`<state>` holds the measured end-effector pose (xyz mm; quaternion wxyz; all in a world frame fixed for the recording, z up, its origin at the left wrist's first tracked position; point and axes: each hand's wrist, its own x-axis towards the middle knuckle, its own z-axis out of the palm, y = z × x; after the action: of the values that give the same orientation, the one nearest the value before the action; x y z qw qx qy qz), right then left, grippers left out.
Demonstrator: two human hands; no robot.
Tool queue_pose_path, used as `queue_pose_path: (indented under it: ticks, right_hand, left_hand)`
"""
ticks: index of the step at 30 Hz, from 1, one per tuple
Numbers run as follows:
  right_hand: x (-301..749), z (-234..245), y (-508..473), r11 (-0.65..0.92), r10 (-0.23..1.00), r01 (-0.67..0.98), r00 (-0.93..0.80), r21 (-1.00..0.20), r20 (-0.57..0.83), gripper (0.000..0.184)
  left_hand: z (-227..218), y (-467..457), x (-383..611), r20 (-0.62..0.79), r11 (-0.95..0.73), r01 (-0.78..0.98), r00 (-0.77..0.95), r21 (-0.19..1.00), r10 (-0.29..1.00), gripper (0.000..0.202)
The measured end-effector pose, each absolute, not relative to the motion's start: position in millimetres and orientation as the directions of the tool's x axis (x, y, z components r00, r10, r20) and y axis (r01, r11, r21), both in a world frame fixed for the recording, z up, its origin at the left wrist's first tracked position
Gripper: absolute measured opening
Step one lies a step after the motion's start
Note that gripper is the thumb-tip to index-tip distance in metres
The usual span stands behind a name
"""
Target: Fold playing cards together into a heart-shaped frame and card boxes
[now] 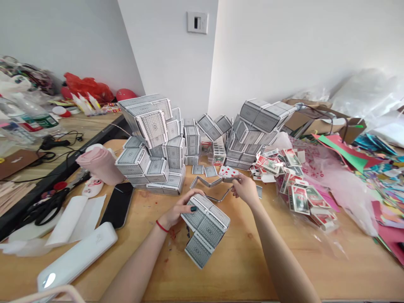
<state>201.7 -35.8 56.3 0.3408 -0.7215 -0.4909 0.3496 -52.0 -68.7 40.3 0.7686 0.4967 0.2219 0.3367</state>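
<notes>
My left hand [178, 212] is closed on a block built of folded playing cards [208, 223], grey patterned backs outward. The block is tilted above the table, and fingers grip its upper left side. Just beyond it, my right hand [245, 189] has its fingers pinched at a folded playing card [229, 179]; the hold is partly hidden. Close to those fingertips a card with red hearts [227, 171] lies face up. A zigzag strip of folded cards [205, 182] stands on the table between the hands. Two small folded cards [211, 171] rest behind the strip.
Stacked card blocks stand at the back left [153, 126] and back right [259, 118]. Opened card boxes [299, 198] pile up at right. A phone [117, 205], a white device [77, 256], scissors [49, 206] and a pink cup-like object [97, 164] lie at left.
</notes>
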Motion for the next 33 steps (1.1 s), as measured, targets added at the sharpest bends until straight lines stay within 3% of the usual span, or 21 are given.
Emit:
queue_pose_path:
  ticks: [9,14,17,20,22,25,28,33]
  right_hand:
    - [279,62,-46,-0.355,0.775,0.325,0.627,-0.877,-0.08,0.04]
    - [282,51,-56,-0.211,0.645,0.315,0.756,-0.925,0.11,0.048]
    - [244,47,-64,-0.018,0.734,0.215,0.666,-0.977,0.133,0.035]
    - [194,42,-70,0.121,0.92,0.1,0.362,-0.988,0.15,0.029]
    - [167,36,-71,0.122,0.979,0.05,0.159,-0.991,0.129,0.036]
    - [142,26,-73,0.028,0.999,-0.047,-0.013,-0.999,0.029,0.044]
    - [137,17,-74,0.03,0.999,-0.076,-0.036,-0.997,0.032,0.047]
    - [144,16,-75,0.085,0.995,0.089,0.048,-0.992,0.09,0.046]
  left_hand:
    - [31,-66,-50,-0.033,0.322,-0.424,0.563,0.847,0.826,0.059]
    - [27,-63,-42,-0.031,0.254,-0.496,0.413,0.831,0.91,0.056]
    - [22,-61,-37,-0.01,0.157,-0.53,0.269,0.833,0.963,0.053]
    - [17,-59,-34,0.012,0.074,-0.506,0.165,0.859,0.986,0.052]
    - [14,-57,-32,0.026,0.032,-0.422,0.131,0.906,0.991,0.051]
    - [12,-56,-30,0.044,-0.029,-0.245,0.055,0.969,0.998,0.046]
    - [13,-56,-29,0.116,-0.118,-0.113,-0.019,0.987,0.993,0.044]
    - [13,-54,-29,0.154,-0.14,-0.087,0.186,0.986,0.97,0.076]
